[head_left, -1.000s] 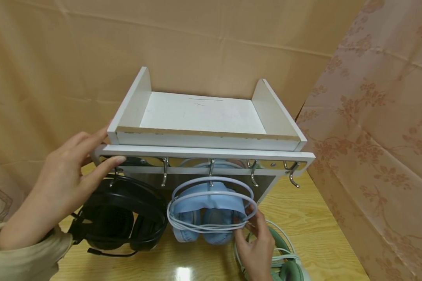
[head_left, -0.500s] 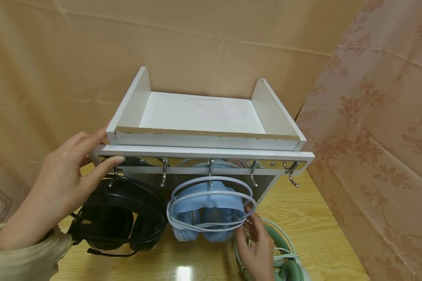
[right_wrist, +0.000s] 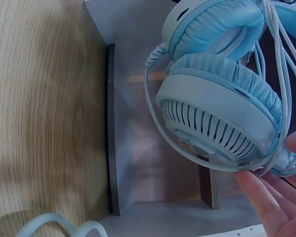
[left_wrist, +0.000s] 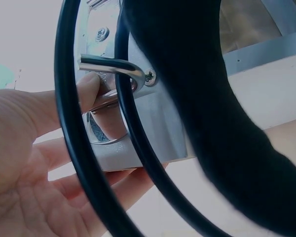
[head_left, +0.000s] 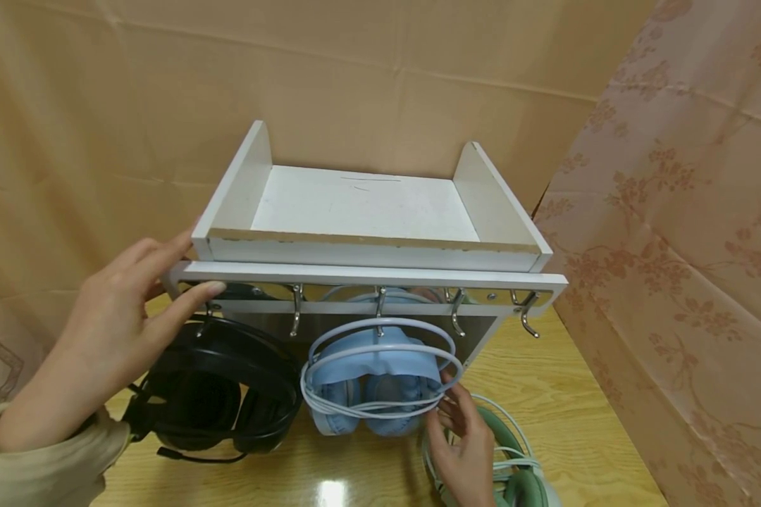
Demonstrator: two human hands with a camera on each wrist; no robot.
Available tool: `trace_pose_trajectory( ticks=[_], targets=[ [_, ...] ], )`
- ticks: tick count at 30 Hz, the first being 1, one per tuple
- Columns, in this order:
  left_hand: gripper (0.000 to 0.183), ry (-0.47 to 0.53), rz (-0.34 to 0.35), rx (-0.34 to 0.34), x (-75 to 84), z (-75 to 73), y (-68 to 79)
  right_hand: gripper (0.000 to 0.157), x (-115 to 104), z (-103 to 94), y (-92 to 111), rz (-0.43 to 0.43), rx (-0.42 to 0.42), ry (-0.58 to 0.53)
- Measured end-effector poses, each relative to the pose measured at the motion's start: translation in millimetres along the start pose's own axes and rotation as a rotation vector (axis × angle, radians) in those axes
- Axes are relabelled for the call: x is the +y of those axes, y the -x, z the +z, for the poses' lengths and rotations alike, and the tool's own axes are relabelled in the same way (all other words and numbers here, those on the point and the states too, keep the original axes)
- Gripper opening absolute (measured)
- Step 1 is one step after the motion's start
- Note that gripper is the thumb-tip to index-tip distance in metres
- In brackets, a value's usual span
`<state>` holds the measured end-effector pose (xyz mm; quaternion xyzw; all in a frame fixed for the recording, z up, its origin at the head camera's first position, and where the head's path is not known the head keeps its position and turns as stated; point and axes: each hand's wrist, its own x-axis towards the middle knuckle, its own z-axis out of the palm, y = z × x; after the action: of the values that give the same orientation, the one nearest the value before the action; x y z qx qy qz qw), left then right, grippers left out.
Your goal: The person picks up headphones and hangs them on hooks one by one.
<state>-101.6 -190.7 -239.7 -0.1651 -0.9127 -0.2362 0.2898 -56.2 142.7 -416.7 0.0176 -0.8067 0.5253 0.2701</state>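
A white rack (head_left: 368,257) with a row of metal hooks along its front stands in the middle of the head view. My left hand (head_left: 110,317) grips the rack's left end, thumb in front of the hook rail and fingers behind. Below that thumb a black headset (head_left: 228,352) with a microphone boom hangs on the leftmost hook. Light blue headphones (head_left: 377,362), cable bundled across them, hang from the middle hook. My right hand (head_left: 463,443) holds their right side low down, near the cable. In the right wrist view, thumb and fingers (right_wrist: 261,192) meet the ear cup's edge and cable.
Green headphones (head_left: 526,486) with a pale cable lie on the wood-grain table (head_left: 564,394), partly behind my right hand. Curved hooks (head_left: 459,317) to the right of the blue headphones bear nothing. A tan cloth (head_left: 355,77) hangs behind, a flowered pink cloth (head_left: 691,232) at the right.
The blue headphones' ear cups have shifted up slightly, and my right fingertips have drawn back a little from them. In the last half second almost nothing moves; my left hand stays put.
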Motion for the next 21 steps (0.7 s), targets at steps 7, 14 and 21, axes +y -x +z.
trace_pose_trajectory(
  ticks=[7,14,21],
  targets=[
    [0.059,-0.015,0.013,0.020,-0.4,0.4,-0.4,0.051,-1.3,-1.2,-1.0,-0.016,-0.007,-0.011],
    [0.059,0.007,-0.008,-0.001,0.9,-0.5,-0.1,0.051,-2.3,-1.7,-1.2,0.001,-0.014,-0.009],
    [0.060,0.007,-0.007,-0.002,1.9,-1.1,0.3,0.054,-1.0,-2.5,-0.9,-0.007,-0.012,0.001]
  ],
)
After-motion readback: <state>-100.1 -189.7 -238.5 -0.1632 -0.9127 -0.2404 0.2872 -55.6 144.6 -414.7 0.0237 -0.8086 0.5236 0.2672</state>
